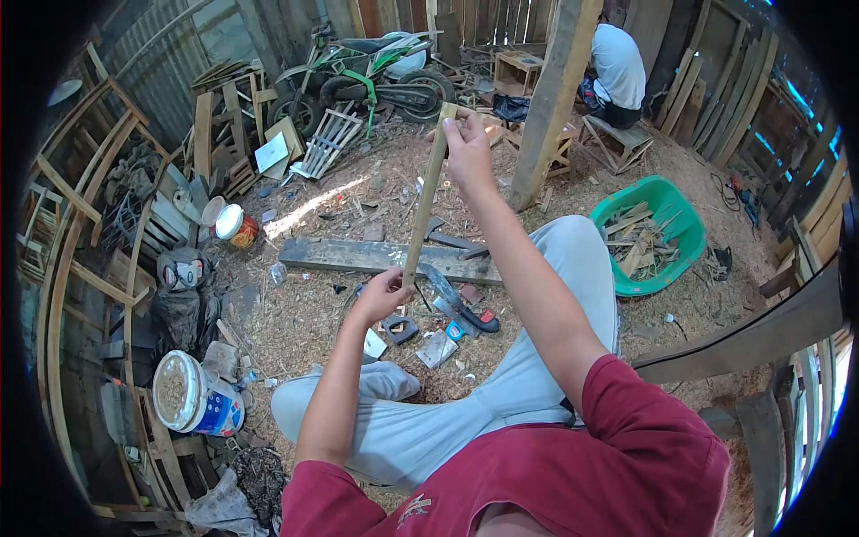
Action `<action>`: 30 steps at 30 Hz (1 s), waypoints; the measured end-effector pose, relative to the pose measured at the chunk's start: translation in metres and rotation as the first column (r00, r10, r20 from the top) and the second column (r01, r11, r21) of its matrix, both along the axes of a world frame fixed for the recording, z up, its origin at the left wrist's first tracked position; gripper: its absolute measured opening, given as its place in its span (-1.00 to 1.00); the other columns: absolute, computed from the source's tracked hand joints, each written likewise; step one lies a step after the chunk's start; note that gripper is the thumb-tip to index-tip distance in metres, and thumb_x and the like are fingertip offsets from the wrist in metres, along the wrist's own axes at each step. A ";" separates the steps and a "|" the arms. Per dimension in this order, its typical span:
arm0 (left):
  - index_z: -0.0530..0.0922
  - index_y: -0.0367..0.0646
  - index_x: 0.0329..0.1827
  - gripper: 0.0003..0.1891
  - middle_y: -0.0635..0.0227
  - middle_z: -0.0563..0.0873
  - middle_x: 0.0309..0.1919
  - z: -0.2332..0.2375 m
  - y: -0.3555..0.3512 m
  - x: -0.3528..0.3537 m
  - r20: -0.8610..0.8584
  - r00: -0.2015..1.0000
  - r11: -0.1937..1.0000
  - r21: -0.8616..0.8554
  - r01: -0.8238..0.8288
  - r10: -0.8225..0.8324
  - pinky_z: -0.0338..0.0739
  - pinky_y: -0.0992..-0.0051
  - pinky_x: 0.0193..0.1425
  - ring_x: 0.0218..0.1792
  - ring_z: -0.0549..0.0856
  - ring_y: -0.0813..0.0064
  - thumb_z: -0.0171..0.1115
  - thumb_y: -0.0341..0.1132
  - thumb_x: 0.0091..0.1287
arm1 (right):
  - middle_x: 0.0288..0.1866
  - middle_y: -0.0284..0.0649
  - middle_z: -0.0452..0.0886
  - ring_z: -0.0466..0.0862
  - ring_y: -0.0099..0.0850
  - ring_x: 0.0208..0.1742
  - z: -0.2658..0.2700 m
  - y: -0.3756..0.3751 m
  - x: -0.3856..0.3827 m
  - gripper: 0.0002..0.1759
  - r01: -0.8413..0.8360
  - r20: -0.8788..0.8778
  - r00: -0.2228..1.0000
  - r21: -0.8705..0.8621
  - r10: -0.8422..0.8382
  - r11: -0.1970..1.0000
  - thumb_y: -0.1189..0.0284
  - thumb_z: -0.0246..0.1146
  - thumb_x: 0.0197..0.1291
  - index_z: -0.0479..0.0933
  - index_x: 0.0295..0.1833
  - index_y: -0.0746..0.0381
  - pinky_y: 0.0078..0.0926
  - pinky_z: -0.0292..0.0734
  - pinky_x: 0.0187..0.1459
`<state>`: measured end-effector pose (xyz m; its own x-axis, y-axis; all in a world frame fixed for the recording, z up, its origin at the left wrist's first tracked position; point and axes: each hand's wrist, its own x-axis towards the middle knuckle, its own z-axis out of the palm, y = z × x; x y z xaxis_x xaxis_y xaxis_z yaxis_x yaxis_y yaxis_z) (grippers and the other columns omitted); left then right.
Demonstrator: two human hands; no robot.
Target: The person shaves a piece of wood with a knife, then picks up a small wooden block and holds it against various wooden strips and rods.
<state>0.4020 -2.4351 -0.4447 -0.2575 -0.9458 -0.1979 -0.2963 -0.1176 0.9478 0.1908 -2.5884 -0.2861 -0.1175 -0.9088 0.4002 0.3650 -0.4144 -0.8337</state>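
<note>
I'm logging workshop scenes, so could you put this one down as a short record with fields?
Held: wood strip
Left hand: at the strip's lower end, nearer the body
Right hand: at its upper end, farther away
Ground ahead: thick plank, amid shavings
Right side: green tub holding wood scraps
Left side: white bucket
Background: motorbike; wooden post
Other person: seated beyond the post, back turned
Unclear: what the other person is doing

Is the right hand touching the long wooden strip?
Touching. The head view shows the right hand gripping the wooden strip near its upper end, thumb against it.
</note>
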 end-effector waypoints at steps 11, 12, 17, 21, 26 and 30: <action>0.62 -0.33 0.16 -0.75 0.35 0.78 -0.12 0.004 0.006 0.002 0.004 0.990 0.987 -0.081 0.142 -0.142 0.63 0.49 0.09 -0.08 0.75 0.56 0.22 -0.38 0.53 | -0.23 -0.18 0.75 0.72 -0.49 -0.28 0.039 0.040 -0.023 -0.51 -0.041 -0.174 0.985 -0.168 0.012 0.985 0.53 0.18 0.49 0.27 0.44 0.06 -0.49 0.61 -0.32; 0.62 -0.35 0.14 -0.76 0.36 0.78 -0.15 0.008 0.008 -0.001 -0.017 0.987 0.982 -0.113 0.154 -0.157 0.63 0.50 0.08 -0.10 0.75 0.57 0.20 -0.38 0.54 | -0.22 -0.18 0.75 0.73 -0.48 -0.28 0.046 0.047 -0.026 -0.48 -0.015 -0.154 0.988 -0.175 -0.013 0.984 0.54 0.19 0.48 0.24 0.45 0.06 -0.48 0.62 -0.32; 0.63 -0.32 0.09 -0.73 0.33 0.80 -0.19 0.057 0.025 -0.015 -0.079 0.977 0.977 -0.103 0.188 -0.196 0.65 0.46 0.04 -0.14 0.76 0.55 0.12 -0.27 0.61 | 0.00 -0.06 0.77 0.79 -0.37 -0.11 0.072 0.061 -0.044 -0.48 -0.069 -0.245 0.968 -0.058 0.053 0.996 0.54 0.26 0.41 0.28 0.40 0.36 -0.45 0.72 -0.27; 0.62 -0.33 0.16 -0.66 0.24 0.80 -0.17 0.071 0.029 -0.008 -0.157 0.973 0.977 -0.153 0.146 -0.170 0.70 0.41 0.00 -0.12 0.81 0.46 -0.01 -0.24 0.67 | 0.06 -0.08 0.74 0.79 -0.41 -0.13 0.076 0.064 -0.038 -0.59 -0.153 -0.392 0.907 0.041 0.157 0.987 0.49 0.31 0.38 0.45 0.27 0.38 -0.51 0.70 -0.23; 0.49 -0.27 0.34 -0.67 0.34 0.72 -0.15 0.081 0.036 0.013 -0.338 0.935 0.980 -0.194 0.046 -0.111 0.67 0.43 -0.01 -0.19 0.75 0.46 -0.07 -0.30 0.68 | 0.03 -0.17 0.76 0.80 -0.43 -0.12 0.059 0.058 -0.018 -0.65 -0.233 -0.475 0.834 0.158 0.281 0.960 0.40 0.26 0.46 0.48 0.27 0.28 -0.50 0.68 -0.18; 0.50 -0.20 0.28 -0.72 0.54 0.53 -0.31 0.084 0.028 0.026 -0.432 0.901 0.969 -0.236 -0.075 -0.036 0.44 0.62 -0.34 -0.41 0.50 0.72 -0.05 -0.31 0.67 | 0.01 -0.17 0.77 0.79 -0.45 -0.15 0.027 0.045 -0.012 -0.65 -0.287 -0.435 0.820 0.252 0.373 0.924 0.37 0.26 0.45 0.51 0.26 0.27 -0.49 0.68 -0.19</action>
